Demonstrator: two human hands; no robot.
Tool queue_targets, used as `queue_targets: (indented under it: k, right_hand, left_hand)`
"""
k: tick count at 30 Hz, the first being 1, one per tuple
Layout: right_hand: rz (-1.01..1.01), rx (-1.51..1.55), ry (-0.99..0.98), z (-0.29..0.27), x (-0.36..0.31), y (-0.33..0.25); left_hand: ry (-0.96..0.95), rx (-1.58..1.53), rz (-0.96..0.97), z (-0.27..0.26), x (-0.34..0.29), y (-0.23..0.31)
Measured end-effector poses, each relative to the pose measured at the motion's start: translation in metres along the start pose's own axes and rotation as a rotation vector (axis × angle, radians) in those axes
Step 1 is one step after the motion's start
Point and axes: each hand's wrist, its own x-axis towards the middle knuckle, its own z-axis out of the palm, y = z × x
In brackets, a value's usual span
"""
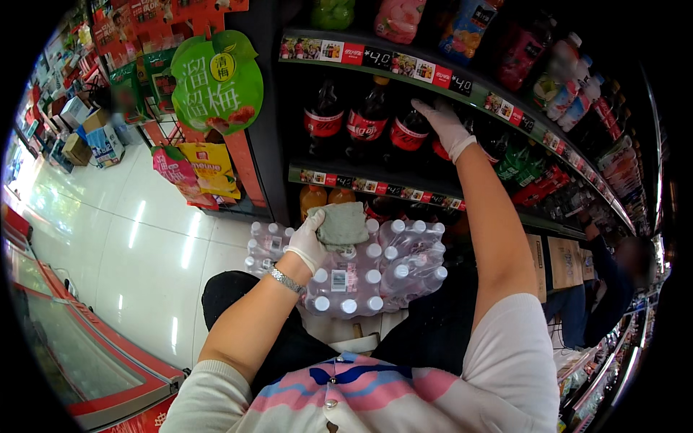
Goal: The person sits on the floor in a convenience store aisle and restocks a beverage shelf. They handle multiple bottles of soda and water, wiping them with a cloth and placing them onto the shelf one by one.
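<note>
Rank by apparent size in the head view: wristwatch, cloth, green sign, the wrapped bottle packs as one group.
1. Wrapped bottle packs, as one group
2. Green sign
3. Grey cloth in the left hand
4. Wristwatch

Apparent size only.

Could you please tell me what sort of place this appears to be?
Most likely a supermarket or convenience store: cola bottles stand in a row, shelf price labels run above and below them, and packaged snack bags hang on display at the left.
</note>
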Motion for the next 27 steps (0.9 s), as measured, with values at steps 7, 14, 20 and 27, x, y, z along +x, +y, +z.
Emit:
queue_targets:
  k: [7, 14, 20, 27]
  right_hand:
    - [-0.514, 0.006, 0.303, 0.022, -0.094, 0.033]
    - [-0.474, 0.032, 0.736, -0.023, -0.072, 0.056]
    - [-0.06, 0.463, 0.391, -0.05, -0.019, 0.058]
    - [-0.323, 0.384, 0.496, -0.041, -0.075, 0.063]
  left_hand:
    - [0.101, -0.015, 0.038, 0.007, -0.011, 0.001]
    - [0.119, 0.012, 0.055, 0.043, -0.037, 0.0]
    - [-0.008, 0.161, 0.061, 0.06, -0.048, -0.005]
    - [0.119, 0.088, 0.103, 0.057, -0.035, -0.024]
